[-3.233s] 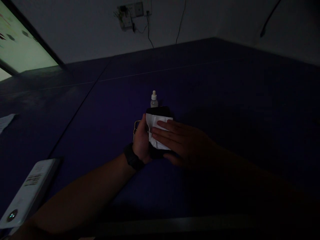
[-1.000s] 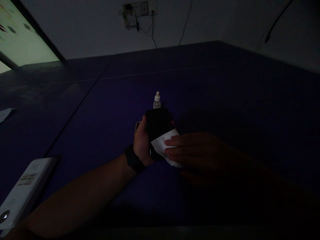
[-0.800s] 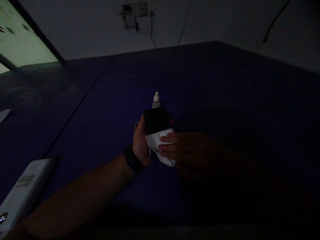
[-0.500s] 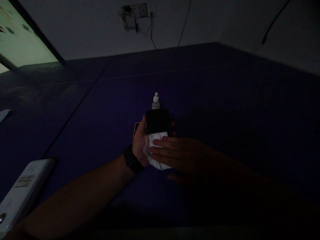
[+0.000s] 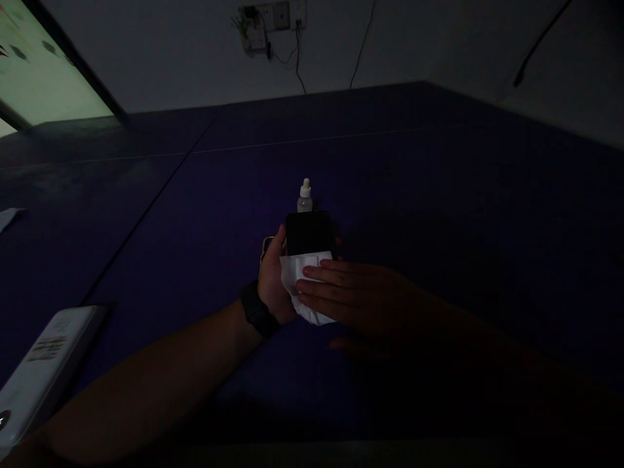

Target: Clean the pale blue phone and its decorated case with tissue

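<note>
My left hand (image 5: 273, 279), with a dark watch on its wrist, is wrapped round a flat black device (image 5: 310, 233) that looks like a phone. Its thumb lies along the left edge and fingertips show at the right edge. Over the device's near half is a white wipe (image 5: 309, 260), its edges loose and creased. My right hand (image 5: 351, 292) lies on the wipe with fingers stretched flat and the thumb apart below; it presses the wipe rather than pinching it. Just beyond the device stands a clear dropper bottle (image 5: 305, 203) with a white cap.
Partly behind my left thumb, a thing with a gold-coloured edge (image 5: 264, 246) lies on the dark purple tabletop (image 5: 219, 208). A long white case (image 5: 49, 364) is at the lower left, and a pale cloth-like piece (image 5: 8, 217) at the left edge. Sockets with cables (image 5: 273, 26) are on the wall.
My right hand and the wipe have shifted slightly up the device, covering a little more of its black surface. My left hand keeps its hold.
</note>
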Motion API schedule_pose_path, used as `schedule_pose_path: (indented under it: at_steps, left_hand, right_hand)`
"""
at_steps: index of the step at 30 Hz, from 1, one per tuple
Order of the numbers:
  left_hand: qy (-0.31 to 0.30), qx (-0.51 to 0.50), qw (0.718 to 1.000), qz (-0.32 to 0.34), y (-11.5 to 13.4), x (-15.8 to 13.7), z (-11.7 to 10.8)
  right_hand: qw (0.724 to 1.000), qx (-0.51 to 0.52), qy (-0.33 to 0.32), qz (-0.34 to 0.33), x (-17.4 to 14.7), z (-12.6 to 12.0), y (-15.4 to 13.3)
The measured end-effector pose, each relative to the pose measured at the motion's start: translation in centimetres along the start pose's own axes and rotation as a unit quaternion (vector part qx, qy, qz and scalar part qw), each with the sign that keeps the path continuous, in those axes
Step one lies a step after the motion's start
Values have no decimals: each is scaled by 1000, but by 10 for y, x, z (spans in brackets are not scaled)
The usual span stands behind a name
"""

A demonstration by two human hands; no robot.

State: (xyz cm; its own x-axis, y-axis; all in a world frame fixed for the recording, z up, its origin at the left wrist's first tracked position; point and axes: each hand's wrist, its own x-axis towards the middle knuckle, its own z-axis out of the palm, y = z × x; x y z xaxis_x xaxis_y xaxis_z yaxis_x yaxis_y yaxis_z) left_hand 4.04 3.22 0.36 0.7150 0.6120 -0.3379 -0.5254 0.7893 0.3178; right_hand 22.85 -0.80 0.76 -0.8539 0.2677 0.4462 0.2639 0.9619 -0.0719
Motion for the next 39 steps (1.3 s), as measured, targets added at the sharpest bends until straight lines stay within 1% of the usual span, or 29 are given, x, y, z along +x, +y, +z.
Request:
schedule_pose_path:
  at_steps: [4,9,14,15,18,20,23,25,27,30,31,32,33,34,37,38,39]
  left_hand:
    - [0,13,1000,-14,1,1,2]
    - [-7,-11,1000,28,-3,2,-1]
    - [-12,8,999,-33,0,2,-1]
    - [-11,11,999,-31,0,2,-1]
    - [-6,11,1000,25,-3,2,0]
    - [-1,10,999,43,-4,3,-1]
    - [-1,14,1000,-9,-3,3,-3]
    - [-2,19,999,-31,-1,3,-2]
    - [6,20,1000,-9,-2,3,0]
    - [23,23,997,77,-6,5,3]
    - [24,25,995,98,-7,5,3]
    - [22,28,994,105,-7,5,2]
    - [18,29,995,95,-6,5,1]
    - [12,28,997,71,-6,5,-1]
    - [-6,14,1000,-19,-3,3,-6]
    - [-10,11,999,-31,-2,2,-7]
    - [-10,11,1000,-23,-3,2,-7]
  right_hand:
    - [1000,9,-18,-19,-2,1,1]
    - [998,-44,19,33,-4,4,5]
    - [1000,-4,-2,-15,0,4,-1]
    - [1000,-7,3,-9,0,5,0]
    - [998,-45,33,41,-2,5,2]
    - [997,-54,35,50,-3,6,2]
    - [1000,-19,-5,12,-2,6,-1]
    - [1000,-6,-20,1,-1,6,-2]
    - [999,-25,-4,21,-2,5,0]
    - [994,-77,47,70,-3,4,5]
    - [992,-86,53,82,-3,4,5]
    - [991,-86,52,87,-2,4,5]
    - [993,-78,45,83,-2,5,4]
    - [995,-63,31,71,-1,5,3]
    - [999,-8,-13,29,0,8,-1]
    - [1000,-1,-14,25,-1,9,-1]
    - [999,-3,-8,31,-2,9,0]
